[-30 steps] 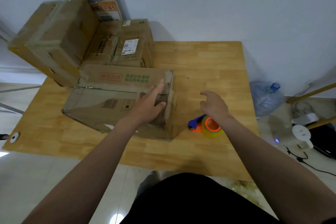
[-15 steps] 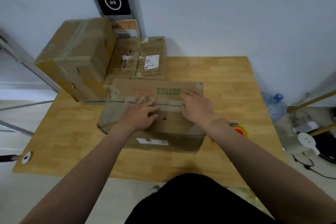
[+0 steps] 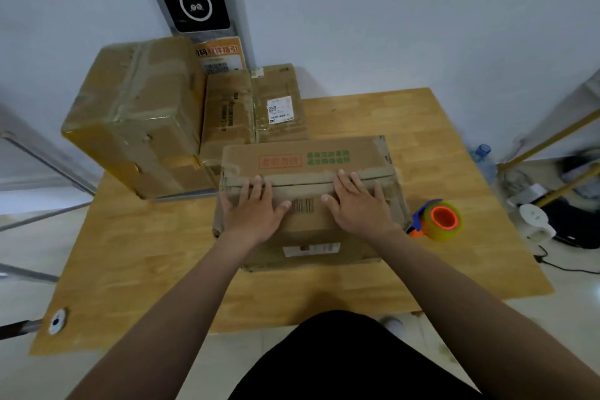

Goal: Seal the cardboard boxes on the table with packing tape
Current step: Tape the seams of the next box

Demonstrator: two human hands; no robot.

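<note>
A brown cardboard box (image 3: 305, 159) with red and green print sits in the middle of the wooden table (image 3: 143, 256). My left hand (image 3: 255, 211) and my right hand (image 3: 355, 204) lie flat on its near top flap, fingers straight, pressing it down beside the centre seam. A tape dispenser (image 3: 436, 219) with a blue and orange handle and a yellowish roll lies on the table just right of the box, untouched.
A large taped box (image 3: 136, 114) and two smaller taped boxes (image 3: 253, 107) stand at the table's back left against the wall. A water bottle (image 3: 483, 159), a white device and cables lie on the floor to the right.
The box has been turned and pulled toward the table's middle. My right hand left the tape dispenser and joined my left hand on the top flaps, now pressed flat.
</note>
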